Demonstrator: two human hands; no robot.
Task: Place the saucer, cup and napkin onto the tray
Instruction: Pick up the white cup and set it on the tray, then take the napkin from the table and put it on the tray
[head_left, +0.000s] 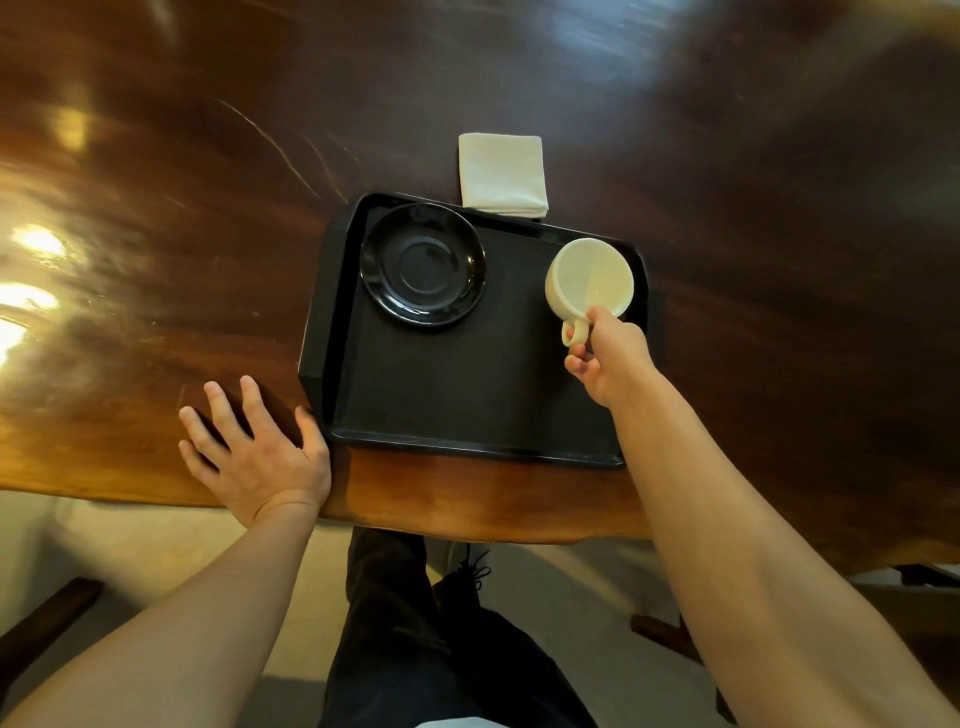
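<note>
A black tray (457, 395) lies on the dark wooden table, close to its near edge. In the tray's far left corner sits a black saucer (423, 264). My right hand (610, 358) grips the handle of a cream cup (589, 278), which is over the tray's far right part; whether it touches the tray I cannot tell. A folded white napkin (502, 174) lies on the table just beyond the tray's far rim. Flat on the table, fingers spread, my left hand (254, 452) rests against the tray's near left corner.
The wooden table (156, 260) stretches far left, right and beyond the tray, with bright light glare on its left side. Its near edge runs just below the tray. Below it are my dark trousers and the floor.
</note>
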